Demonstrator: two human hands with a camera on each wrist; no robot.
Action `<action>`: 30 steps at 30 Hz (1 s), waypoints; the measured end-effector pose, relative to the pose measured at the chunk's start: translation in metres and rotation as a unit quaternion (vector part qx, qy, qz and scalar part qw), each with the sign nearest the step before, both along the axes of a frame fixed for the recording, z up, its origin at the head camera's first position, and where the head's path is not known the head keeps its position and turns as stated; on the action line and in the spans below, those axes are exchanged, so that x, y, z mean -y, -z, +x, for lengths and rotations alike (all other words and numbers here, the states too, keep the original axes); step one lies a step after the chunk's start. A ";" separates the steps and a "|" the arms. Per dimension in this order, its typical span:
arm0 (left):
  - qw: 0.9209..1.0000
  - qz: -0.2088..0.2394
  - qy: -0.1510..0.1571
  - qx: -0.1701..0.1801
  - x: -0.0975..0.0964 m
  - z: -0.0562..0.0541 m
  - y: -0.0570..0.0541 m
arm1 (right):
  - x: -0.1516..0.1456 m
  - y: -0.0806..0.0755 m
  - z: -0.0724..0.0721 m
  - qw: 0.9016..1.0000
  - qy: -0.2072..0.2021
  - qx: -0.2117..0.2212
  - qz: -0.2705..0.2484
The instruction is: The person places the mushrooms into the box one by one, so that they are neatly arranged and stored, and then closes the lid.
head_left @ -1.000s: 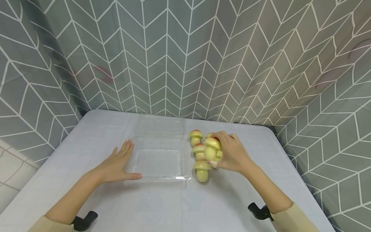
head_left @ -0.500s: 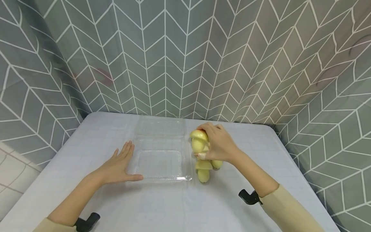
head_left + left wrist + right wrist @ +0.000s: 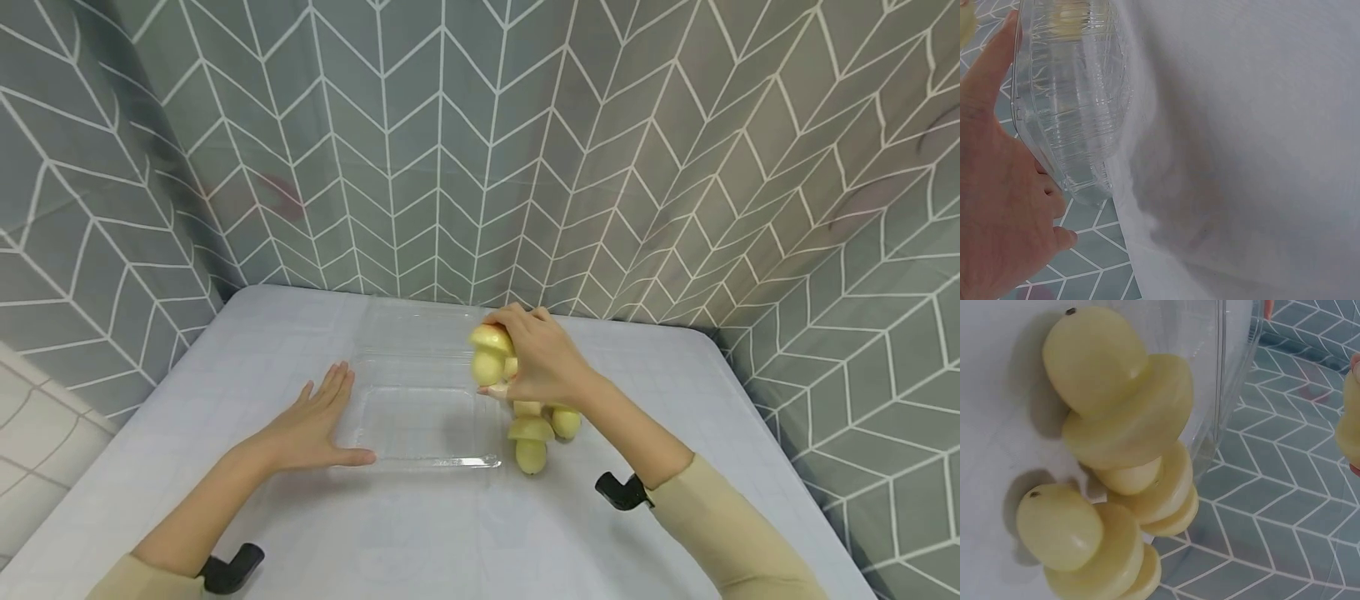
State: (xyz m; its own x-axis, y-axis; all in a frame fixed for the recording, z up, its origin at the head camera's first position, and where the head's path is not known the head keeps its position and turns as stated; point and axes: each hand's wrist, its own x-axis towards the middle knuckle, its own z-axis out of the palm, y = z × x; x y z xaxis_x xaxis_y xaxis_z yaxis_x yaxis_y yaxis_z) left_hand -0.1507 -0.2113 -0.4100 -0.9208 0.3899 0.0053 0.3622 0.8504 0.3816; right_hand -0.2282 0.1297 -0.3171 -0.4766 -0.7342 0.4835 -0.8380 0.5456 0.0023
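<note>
My left hand (image 3: 315, 425) lies with fingers straight and spread at the left side of a clear plastic clamshell box (image 3: 420, 425). The left wrist view shows that hand (image 3: 1010, 206) along the rim of the box (image 3: 1072, 125). With curled fingers and thumb, my right hand (image 3: 543, 358) grips a pale yellow-green mushroom-shaped fruit (image 3: 489, 365) over the box's right side. Part of a second pale piece shows behind the gripped one. In the right wrist view the gripped fruit (image 3: 1350, 419) is cut off at the right edge.
Several similar mushroom-shaped fruits (image 3: 531, 442) stand right of the box, some hidden below the right hand; the right wrist view shows them close up (image 3: 1097, 369). The box's lid (image 3: 420, 325) lies folded back toward the patterned curtain (image 3: 465, 167). A white cloth (image 3: 420, 533) covers the table.
My right hand has moved left with the mushroom-shaped fruit, from over the group to the box's right side. The left hand has stayed in place.
</note>
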 end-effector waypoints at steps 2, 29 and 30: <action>1.000 0.000 0.000 0.002 0.000 0.000 0.000 | 0.005 -0.001 0.000 1.000 -0.006 -0.010 0.003; 1.000 -0.005 -0.002 0.003 0.000 0.004 -0.005 | 0.065 -0.006 -0.016 0.996 -0.087 -0.017 0.007; 1.000 -0.006 -0.002 0.002 0.000 0.004 -0.005 | 0.067 -0.006 -0.017 0.996 -0.088 -0.016 0.008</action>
